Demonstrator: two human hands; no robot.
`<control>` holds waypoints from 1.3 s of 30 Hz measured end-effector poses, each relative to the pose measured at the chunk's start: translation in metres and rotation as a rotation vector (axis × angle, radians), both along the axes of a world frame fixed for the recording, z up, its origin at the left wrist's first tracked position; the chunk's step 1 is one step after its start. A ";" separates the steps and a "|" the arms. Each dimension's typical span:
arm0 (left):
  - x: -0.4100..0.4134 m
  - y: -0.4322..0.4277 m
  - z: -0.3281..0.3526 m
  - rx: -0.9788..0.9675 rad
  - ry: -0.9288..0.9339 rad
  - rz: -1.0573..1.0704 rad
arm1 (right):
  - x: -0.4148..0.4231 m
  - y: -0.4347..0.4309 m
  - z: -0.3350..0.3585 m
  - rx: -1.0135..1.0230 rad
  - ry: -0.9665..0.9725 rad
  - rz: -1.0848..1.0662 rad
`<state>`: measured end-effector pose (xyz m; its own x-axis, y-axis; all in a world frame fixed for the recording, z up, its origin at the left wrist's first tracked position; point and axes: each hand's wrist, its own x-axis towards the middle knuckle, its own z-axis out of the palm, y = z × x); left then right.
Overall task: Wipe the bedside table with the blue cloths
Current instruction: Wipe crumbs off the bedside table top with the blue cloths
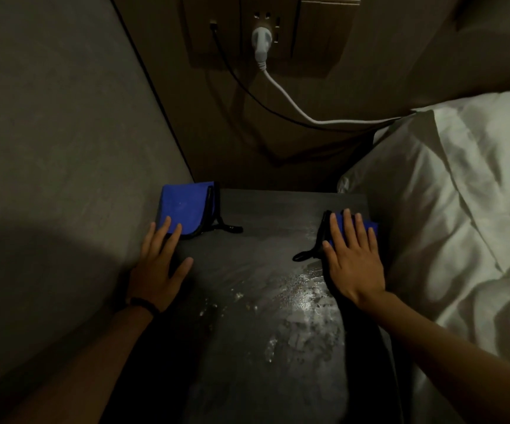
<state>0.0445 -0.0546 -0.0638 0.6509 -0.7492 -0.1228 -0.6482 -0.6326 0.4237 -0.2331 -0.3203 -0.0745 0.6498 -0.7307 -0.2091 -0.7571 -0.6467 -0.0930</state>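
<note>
The dark bedside table [260, 228] fills the middle of the view, with wet, shiny streaks on its near half. One folded blue cloth [186, 209] with black trim lies at the far left corner. My left hand [159, 267] lies flat, fingers spread, with two fingertips on that cloth's near edge. A second blue cloth [371, 225] lies at the right edge, mostly hidden under my right hand [353, 258], which presses flat on it with fingers extended. Black loops stick out of both cloths.
A grey wall [64, 148] runs close along the table's left side. A bed with a white pillow [461, 191] borders the right. On the back wall, a white plug [260, 41] and a black cable [232, 75] hang from a socket panel.
</note>
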 end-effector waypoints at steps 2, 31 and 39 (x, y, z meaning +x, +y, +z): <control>-0.001 0.000 0.002 -0.020 0.010 0.001 | 0.002 0.005 0.001 0.006 0.007 -0.005; 0.012 -0.001 0.007 -0.050 0.098 0.060 | 0.080 0.105 0.019 0.134 -0.043 0.163; 0.017 -0.005 0.010 0.031 0.138 0.078 | 0.093 0.138 0.010 0.098 -0.028 0.034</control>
